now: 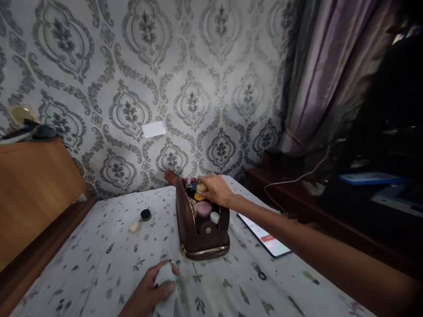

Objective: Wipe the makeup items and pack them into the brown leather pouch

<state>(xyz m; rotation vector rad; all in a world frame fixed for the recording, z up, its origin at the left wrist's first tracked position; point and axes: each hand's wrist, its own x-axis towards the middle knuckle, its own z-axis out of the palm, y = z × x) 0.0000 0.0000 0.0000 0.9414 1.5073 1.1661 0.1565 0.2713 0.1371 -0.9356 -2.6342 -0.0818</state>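
A brown zippered cosmetic bag (188, 233) stands unzipped on the patterned sheet (109, 273). Inside it sit a pink round item (204, 209), a white-capped container (215, 217) and other small items partly hidden. Reaching over the bag's far side, my right hand (216, 188) has its fingers closed around a small yellow-topped container (201, 188) at the opening. In front of the bag, my left hand (148, 288) grips a crumpled white cloth (165, 277). Left of the bag lie a small black jar (145, 215) and a round cream-coloured piece (135, 226).
Just right of the bag, a lit phone (264, 237) lies beneath my right forearm. A white cable (297, 179) crosses the dark red ledge (280, 185). A wooden panel (39, 185) borders the left side, and a patterned wall (188, 105) rises behind.
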